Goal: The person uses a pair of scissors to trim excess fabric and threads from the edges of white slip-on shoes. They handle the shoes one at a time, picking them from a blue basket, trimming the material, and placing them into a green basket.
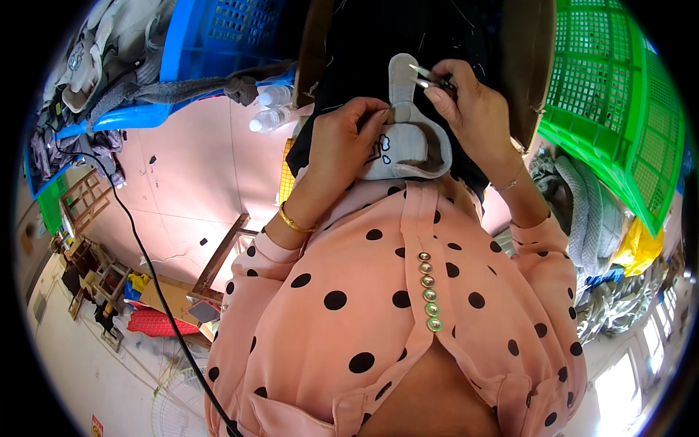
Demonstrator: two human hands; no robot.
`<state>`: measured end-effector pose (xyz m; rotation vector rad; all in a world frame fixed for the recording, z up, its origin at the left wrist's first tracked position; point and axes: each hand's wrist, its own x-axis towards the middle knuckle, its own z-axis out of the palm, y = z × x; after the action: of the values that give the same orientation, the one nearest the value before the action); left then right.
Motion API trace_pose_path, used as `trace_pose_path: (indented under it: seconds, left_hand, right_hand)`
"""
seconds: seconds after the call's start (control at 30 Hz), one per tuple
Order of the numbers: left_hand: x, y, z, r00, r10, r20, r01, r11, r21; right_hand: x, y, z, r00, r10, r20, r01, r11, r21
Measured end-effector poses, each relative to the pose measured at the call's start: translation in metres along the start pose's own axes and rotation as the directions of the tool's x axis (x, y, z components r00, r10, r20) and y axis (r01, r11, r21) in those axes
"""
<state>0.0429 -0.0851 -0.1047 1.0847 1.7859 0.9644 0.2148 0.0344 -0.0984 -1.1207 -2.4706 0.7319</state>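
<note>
A light grey fabric piece (405,143) with a long rounded strap, a curved opening and a dark-and-white motif lies over my dark-clad lap. It resembles a soft shoe upper. My left hand (341,137) pinches it at the base of the strap, which points away from me. In my right hand (477,116) is a pair of small thread snips (421,76), their two pale blade tips parted beside the strap. The fingers partly cover the snips' handle. Loose threads show on the dark cloth beyond.
A blue plastic crate (200,51) with similar grey pieces (87,58) stands at the far left. Two clear bottles (271,118) stand below it. Green crates (604,95) rise at the right, near a yellow bag (639,246). A black cable (149,258) runs along my left side.
</note>
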Motion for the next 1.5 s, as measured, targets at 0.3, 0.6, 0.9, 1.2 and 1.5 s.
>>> trace_pose_path:
  seconds: [0.3, 0.6, 0.9, 1.2, 1.5]
  left_hand:
    - [0.001, -0.004, 0.008, 0.99, 0.105, -0.093, -0.094, 0.989, 0.114]
    - [0.003, -0.004, 0.004, 0.992, 0.118, -0.045, -0.11, 0.983, 0.148]
    - [0.001, -0.007, 0.01, 0.975, 0.191, -0.113, -0.156, 0.954, 0.257]
    - [-0.001, -0.011, 0.013, 0.945, 0.299, -0.136, -0.229, 0.897, 0.377]
    - [-0.003, -0.014, 0.011, 0.934, 0.252, -0.253, -0.188, 0.949, 0.252]
  right_hand:
    - [0.006, -0.011, -0.019, 0.901, -0.337, 0.275, 0.423, 0.824, -0.378]
    - [0.016, -0.016, -0.022, 0.861, -0.329, 0.388, 0.464, 0.82, -0.334]
    - [0.018, -0.021, -0.014, 0.851, -0.314, 0.421, 0.476, 0.799, -0.367]
    - [0.017, -0.033, -0.011, 0.838, -0.267, 0.477, 0.485, 0.764, -0.425]
    - [0.02, -0.02, -0.027, 0.918, -0.174, 0.357, 0.307, 0.88, -0.361]
